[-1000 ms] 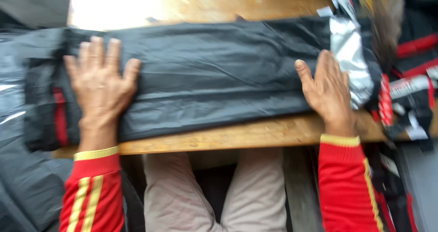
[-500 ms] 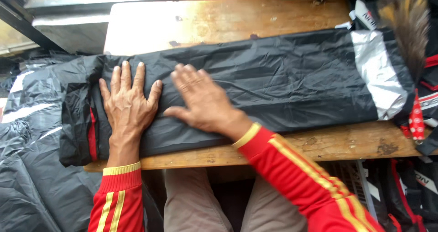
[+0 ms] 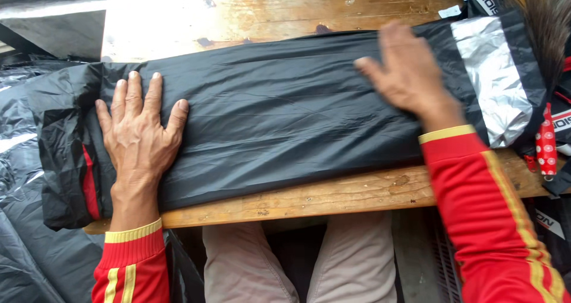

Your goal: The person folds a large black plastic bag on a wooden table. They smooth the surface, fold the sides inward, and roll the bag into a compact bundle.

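Both hands, left (image 3: 140,136) and right (image 3: 407,77), press flat, holding nothing; the slick garment (image 3: 279,112) could slide off the table (image 3: 333,196).

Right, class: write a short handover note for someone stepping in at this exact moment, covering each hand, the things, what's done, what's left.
Left hand: flat, fingers spread, pressing the left part of the folded black garment.
Right hand: open, blurred, on the garment's right part beside its silver strip.
Garment lies lengthwise across the wooden table, left end overhanging.
Done: folded into a long flat band.
Left: probably further smoothing, then folding shorter.
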